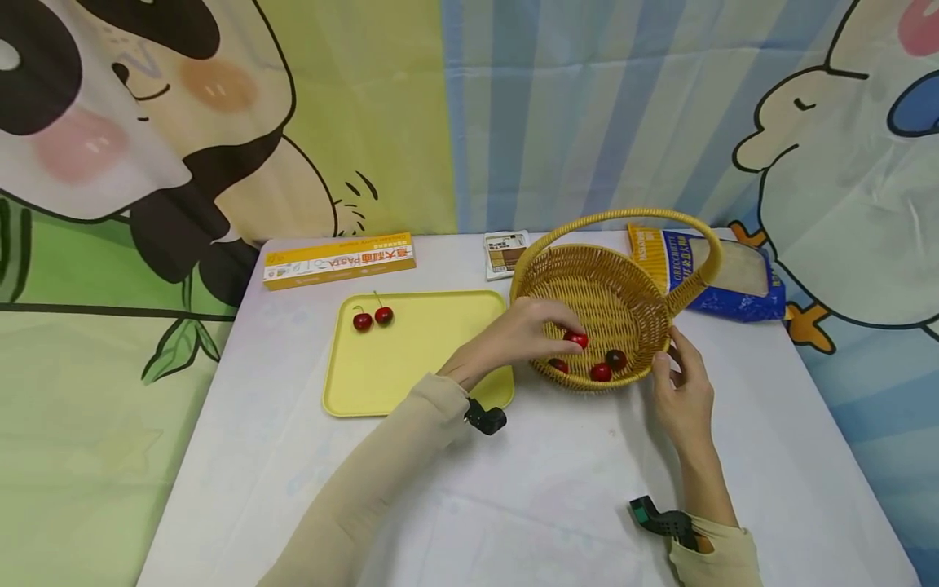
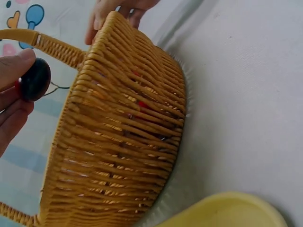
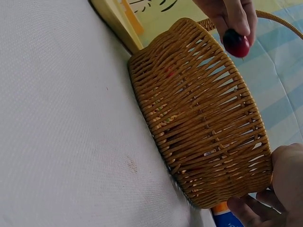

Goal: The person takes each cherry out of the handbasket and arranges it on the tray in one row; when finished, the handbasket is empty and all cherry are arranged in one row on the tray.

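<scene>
My left hand (image 1: 524, 328) pinches a dark red cherry (image 1: 576, 338) between thumb and fingertips, over the inside of a round wicker basket (image 1: 587, 281). The same cherry (image 2: 36, 79) is seen close up in the left wrist view, above the basket rim, its stem showing. My right hand (image 1: 685, 395) holds the basket's right side at the rim, below the foot of the arched handle. Inside the basket lie three visible cherries (image 1: 601, 372) near the front wall. Two cherries (image 1: 384, 315) with stems sit on a yellow tray (image 1: 433, 350) left of the basket.
A yellow-orange pasta box (image 1: 339, 261) lies behind the tray. Behind the basket are a small white-and-brown packet (image 1: 506, 254) and a blue-and-yellow pasta bag (image 1: 722, 273). White cloth (image 1: 543, 497) covers the table; a printed curtain (image 1: 572, 106) hangs at the back.
</scene>
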`<action>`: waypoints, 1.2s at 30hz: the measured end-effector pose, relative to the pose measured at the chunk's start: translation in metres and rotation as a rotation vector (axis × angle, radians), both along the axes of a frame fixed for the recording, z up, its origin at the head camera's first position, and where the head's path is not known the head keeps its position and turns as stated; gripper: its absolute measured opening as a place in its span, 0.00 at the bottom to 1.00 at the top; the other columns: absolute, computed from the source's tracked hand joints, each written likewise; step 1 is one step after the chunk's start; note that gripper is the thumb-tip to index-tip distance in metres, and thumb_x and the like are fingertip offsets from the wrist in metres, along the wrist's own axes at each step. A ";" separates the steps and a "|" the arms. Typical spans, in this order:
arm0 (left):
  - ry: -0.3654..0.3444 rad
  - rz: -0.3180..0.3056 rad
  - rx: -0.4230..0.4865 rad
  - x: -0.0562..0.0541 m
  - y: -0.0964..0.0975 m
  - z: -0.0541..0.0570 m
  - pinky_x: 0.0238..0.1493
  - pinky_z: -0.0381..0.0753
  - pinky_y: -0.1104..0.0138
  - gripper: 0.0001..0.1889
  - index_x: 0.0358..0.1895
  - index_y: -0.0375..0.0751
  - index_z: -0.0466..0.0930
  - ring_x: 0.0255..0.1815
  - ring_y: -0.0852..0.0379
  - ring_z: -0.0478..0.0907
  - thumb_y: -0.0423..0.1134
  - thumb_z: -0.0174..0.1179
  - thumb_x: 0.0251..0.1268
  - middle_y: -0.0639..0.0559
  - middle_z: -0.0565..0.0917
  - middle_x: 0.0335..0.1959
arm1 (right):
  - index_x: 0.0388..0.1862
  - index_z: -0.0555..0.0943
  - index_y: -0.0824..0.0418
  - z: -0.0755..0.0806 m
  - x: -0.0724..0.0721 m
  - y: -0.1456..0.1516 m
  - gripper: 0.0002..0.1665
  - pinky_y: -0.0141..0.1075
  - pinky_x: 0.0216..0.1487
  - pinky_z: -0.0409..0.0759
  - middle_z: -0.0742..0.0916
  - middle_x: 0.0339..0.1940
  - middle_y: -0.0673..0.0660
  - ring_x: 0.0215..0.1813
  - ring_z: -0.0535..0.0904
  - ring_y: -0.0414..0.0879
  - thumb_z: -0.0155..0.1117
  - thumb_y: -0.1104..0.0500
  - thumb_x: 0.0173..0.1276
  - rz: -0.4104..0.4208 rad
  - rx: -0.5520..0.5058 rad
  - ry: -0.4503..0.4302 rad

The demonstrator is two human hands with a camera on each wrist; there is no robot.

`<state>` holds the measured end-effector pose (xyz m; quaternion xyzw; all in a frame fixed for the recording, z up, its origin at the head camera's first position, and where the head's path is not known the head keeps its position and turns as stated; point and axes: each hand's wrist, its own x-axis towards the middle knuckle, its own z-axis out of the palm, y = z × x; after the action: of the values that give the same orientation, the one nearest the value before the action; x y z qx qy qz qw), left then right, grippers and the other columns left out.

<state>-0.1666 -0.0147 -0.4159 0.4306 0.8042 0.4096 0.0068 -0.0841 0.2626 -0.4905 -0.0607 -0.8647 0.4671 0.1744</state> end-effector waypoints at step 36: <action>-0.006 0.341 0.107 0.017 -0.126 -0.021 0.58 0.85 0.62 0.10 0.44 0.45 0.93 0.52 0.56 0.88 0.41 0.77 0.61 0.54 0.92 0.44 | 0.81 0.68 0.53 0.003 0.001 -0.001 0.30 0.11 0.53 0.72 0.76 0.76 0.59 0.72 0.77 0.54 0.54 0.60 0.82 0.017 -0.019 0.022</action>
<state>-0.1498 -0.1410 -0.4366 0.2862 0.8426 0.4485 -0.0832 -0.0828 0.2613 -0.4875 -0.0499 -0.8587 0.4774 0.1794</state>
